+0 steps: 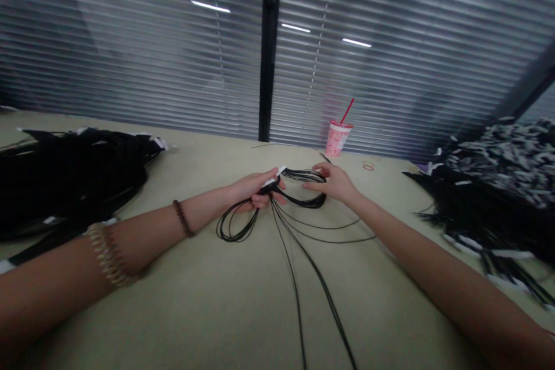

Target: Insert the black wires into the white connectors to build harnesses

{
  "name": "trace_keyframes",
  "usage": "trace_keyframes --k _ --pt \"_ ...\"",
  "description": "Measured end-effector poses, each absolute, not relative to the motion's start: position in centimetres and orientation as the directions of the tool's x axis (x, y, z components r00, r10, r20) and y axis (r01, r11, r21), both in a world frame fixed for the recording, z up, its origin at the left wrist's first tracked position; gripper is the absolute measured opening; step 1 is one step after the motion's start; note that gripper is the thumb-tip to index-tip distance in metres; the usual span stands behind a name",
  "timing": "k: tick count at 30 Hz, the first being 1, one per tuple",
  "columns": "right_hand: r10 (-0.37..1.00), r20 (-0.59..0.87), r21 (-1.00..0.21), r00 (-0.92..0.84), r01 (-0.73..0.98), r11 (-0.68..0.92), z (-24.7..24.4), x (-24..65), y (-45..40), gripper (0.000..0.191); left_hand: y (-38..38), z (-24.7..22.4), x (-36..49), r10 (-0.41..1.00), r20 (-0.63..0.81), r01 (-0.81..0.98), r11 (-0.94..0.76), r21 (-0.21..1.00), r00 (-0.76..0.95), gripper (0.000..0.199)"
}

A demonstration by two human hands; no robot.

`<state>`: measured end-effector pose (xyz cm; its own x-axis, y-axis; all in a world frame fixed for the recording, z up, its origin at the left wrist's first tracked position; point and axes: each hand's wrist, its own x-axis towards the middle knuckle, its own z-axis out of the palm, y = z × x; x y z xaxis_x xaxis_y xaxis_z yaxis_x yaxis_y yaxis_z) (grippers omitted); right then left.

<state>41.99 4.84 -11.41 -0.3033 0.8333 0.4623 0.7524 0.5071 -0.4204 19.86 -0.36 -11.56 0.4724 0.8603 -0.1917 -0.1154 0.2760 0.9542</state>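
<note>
A bundle of thin black cables [306, 203] is looped into coils above the pale table. My left hand [259, 189] is closed around its middle, where a white connector or label [269, 182] and black wrapping show. One smaller loop hangs to the left of that hand, and a larger one reaches right. My right hand [333, 182] pinches the far end of the larger loop between thumb and fingers. Several loose cable ends [318, 270] trail down across the table toward me.
A heap of black cables [82, 173] lies at the left. On the right sits another pile of black cables with white ends [511, 162]. A pink cup with a red straw [337, 140] stands near the window blinds, with rubber bands [368, 166] beside it.
</note>
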Motion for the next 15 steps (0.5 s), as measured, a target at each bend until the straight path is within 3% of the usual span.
trace_keyframes --k 2,4,6,9,15 --pt "0.723 0.617 -0.323 -0.310 0.738 0.592 -10.2 41.0 3.3 0.056 -0.2 -11.5 19.8 0.835 -0.206 -0.173 0.334 0.926 0.510 0.035" --pt "0.604 0.690 -0.199 -0.399 0.697 0.689 -9.4 39.8 1.6 0.033 0.0 -11.6 19.7 0.814 -0.197 -0.230 0.372 0.900 0.546 0.033" --pt "0.575 0.639 -0.151 -0.511 0.650 0.745 -9.4 38.5 0.1 0.019 0.3 -11.8 19.6 0.803 -0.176 -0.280 0.391 0.877 0.569 0.030" --pt "0.604 0.533 -0.113 -0.592 0.658 0.744 -10.5 36.9 -1.1 0.026 0.6 -12.2 19.5 0.792 -0.159 -0.311 0.404 0.861 0.589 0.027" --pt "0.645 0.457 -0.152 -0.613 0.661 0.735 -11.8 36.1 -1.3 0.025 0.3 -12.3 19.6 0.772 -0.138 -0.292 0.391 0.873 0.621 0.028"
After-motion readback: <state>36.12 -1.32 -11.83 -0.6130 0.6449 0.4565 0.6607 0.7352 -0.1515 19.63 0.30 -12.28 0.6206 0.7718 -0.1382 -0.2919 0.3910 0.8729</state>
